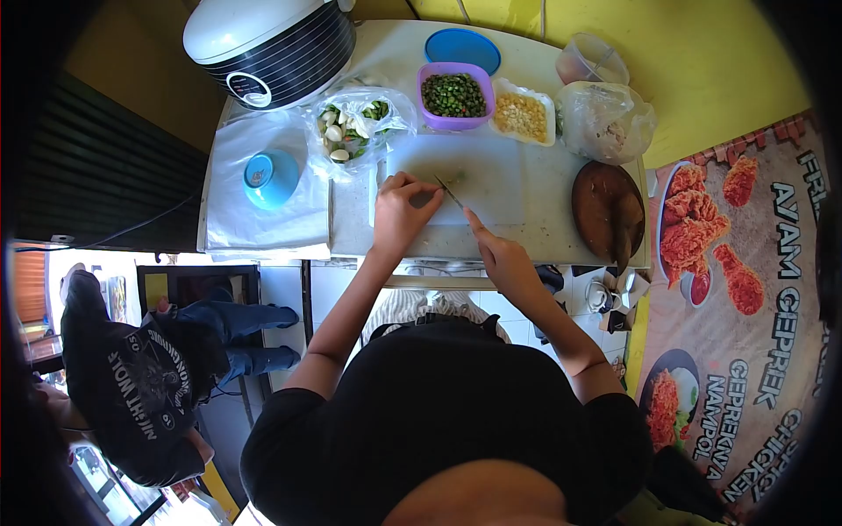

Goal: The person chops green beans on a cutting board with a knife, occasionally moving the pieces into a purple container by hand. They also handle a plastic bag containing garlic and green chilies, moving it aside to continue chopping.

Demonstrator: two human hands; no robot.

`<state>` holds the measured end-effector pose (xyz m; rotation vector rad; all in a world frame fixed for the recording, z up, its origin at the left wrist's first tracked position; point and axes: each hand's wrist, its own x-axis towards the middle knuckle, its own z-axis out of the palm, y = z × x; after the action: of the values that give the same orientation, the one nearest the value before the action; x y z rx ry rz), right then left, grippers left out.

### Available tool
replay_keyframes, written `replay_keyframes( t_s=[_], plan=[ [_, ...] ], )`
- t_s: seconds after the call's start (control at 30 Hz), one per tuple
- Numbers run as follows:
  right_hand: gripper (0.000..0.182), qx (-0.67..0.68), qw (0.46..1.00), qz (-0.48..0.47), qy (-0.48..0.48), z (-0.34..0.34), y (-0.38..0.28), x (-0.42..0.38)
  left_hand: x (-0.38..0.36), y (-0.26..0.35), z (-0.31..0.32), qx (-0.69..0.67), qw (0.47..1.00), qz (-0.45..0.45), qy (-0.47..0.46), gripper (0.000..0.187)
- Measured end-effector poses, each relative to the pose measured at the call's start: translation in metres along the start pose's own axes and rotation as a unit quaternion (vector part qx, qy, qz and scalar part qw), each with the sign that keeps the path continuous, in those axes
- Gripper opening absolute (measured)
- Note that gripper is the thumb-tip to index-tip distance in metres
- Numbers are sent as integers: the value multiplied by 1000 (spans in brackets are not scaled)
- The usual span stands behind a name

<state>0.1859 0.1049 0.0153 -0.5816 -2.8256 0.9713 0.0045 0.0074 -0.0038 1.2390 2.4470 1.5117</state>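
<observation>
My right hand (pixel 504 260) grips a small knife (pixel 453 196) by its handle, the blade pointing up and left over a white cutting board (pixel 504 197). Beside the blade, my left hand (pixel 405 213) is closed, thumb and fingers pinched together near the knife. Whatever the pinch holds is hidden. A small greenish bit (pixel 457 176) lies on the board by the knife tip. Just beyond the board stand a purple container (pixel 424 114) of chopped green pieces and a white tray (pixel 548 118) of chopped pale-yellow bits.
Left are a plastic bag (pixel 395 110) with whitish bulbs and greens, an overturned blue bowl (pixel 279 188) and a rice cooker (pixel 289 61). Right are a brown mortar (pixel 589 206) with a pestle (pixel 624 223) and a knotted clear bag (pixel 605 123). A blue lid (pixel 462 48) lies behind. Another person (pixel 140 377) stands left.
</observation>
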Motion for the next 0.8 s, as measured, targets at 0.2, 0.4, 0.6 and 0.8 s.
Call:
replay_keyframes(
  t_s=[0.2, 0.4, 0.6, 0.8],
  plan=[
    [73, -88, 996, 14, -13, 13, -3, -1, 1, -1, 0, -8, 1000, -8, -7, 12],
    [73, -78, 997, -2, -7, 14, -5, 3, 3, 0, -2, -20, 999, -20, -18, 12],
    [62, 28, 999, -19, 12, 7, -1, 5, 6, -3, -2, -26, 999, -27, -31, 13],
    [56, 86, 996, -3, 21, 4, -4, -7, 4, -3, -2, -23, 999, -5, -38, 14]
  ],
)
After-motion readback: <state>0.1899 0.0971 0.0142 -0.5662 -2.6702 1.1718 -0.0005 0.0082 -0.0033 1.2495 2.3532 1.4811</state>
